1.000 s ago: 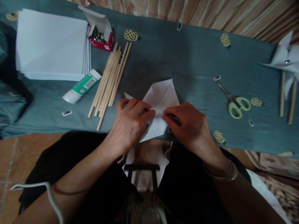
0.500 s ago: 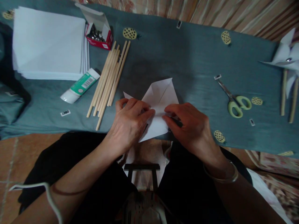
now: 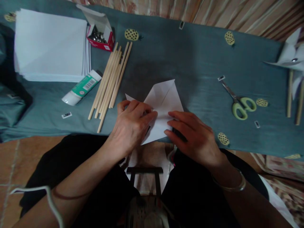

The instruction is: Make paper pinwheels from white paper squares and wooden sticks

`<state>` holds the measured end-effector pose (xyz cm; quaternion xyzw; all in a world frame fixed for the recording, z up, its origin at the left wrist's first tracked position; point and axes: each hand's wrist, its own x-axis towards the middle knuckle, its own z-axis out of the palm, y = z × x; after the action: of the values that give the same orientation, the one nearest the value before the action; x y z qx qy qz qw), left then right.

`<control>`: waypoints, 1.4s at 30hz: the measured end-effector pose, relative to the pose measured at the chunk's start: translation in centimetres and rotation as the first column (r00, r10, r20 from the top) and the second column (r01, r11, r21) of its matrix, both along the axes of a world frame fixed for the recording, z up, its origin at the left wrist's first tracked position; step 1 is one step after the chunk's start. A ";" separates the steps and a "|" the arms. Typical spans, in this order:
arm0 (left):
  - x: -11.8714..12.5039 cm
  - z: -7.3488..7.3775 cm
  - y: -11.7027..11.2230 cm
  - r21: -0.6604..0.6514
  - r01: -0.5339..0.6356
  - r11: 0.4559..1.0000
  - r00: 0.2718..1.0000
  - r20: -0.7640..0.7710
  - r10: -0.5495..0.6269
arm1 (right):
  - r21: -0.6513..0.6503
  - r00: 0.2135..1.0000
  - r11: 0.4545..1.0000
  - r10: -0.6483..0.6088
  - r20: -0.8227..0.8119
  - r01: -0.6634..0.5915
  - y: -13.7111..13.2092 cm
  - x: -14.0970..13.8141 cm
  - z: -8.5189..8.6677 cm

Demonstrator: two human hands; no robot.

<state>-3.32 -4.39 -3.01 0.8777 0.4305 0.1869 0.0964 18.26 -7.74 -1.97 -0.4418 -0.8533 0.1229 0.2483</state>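
Observation:
A white sheet of paper (image 3: 163, 95) with slits cut into it lies near the front edge of the table. My left hand (image 3: 134, 122) is closed on its left part, thumb and forefinger meeting near the middle. One pointed flap sticks up behind those knuckles. On the paper's right side rests my right hand (image 3: 193, 133), its fingers apart and their tips touching the surface. What lies beneath both palms is hidden.
Left of the paper lie several wooden sticks (image 3: 110, 82), a glue tube (image 3: 82, 88), an open red box of metal pins (image 3: 101, 38) and a paper stack (image 3: 51, 44). Green-handled scissors (image 3: 239, 106) lie to the right. Paper pinwheels (image 3: 293, 58) on sticks are at the far right.
My right hand has loosened from a pinch, its fingers spreading and shifting slightly down and right along the paper. The left hand has stayed in place.

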 end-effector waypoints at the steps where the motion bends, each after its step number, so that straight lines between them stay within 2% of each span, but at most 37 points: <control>1: 0.0 0.0 0.0 -0.001 -0.004 1.000 1.000 -0.010 0.004 | 0.027 1.000 0.999 -0.018 0.011 0.018 -0.1 -0.1 0.0; 7: 0.1 0.3 0.0 -0.008 0.004 1.000 0.999 -0.035 -0.004 | 0.149 0.994 0.983 -0.109 0.030 0.104 -0.1 -1.5 -0.2; 12: 0.1 0.1 0.1 0.017 0.007 1.000 0.999 -0.040 -0.006 | 0.130 0.988 0.981 -0.151 0.032 0.146 0.0 -2.3 -0.7; 19: 0.1 0.1 0.0 0.032 0.002 0.999 0.999 -0.035 0.000 | 0.096 0.990 0.986 -0.134 -0.055 0.138 -0.1 -2.3 -0.7; 26: 0.1 -0.1 -0.1 0.048 -0.005 0.999 1.000 -0.009 0.006 | -0.033 0.983 0.995 -0.093 -0.155 0.089 -0.5 -1.8 -0.1; 35: -0.1 -0.2 0.0 0.035 -0.004 0.999 1.000 -0.019 0.004 | -0.318 0.922 0.936 -0.248 -0.298 0.149 0.4 -0.8 -0.1; 42: -0.2 -0.4 0.3 0.037 0.025 0.999 1.000 -0.012 -0.025 | -0.391 0.934 0.909 -0.255 -0.252 0.143 1.2 -0.3 0.4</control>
<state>-3.57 -4.09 -3.40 0.8858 0.4164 0.1886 0.0797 18.01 -6.58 -1.56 -0.5423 -0.7180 0.3185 0.2983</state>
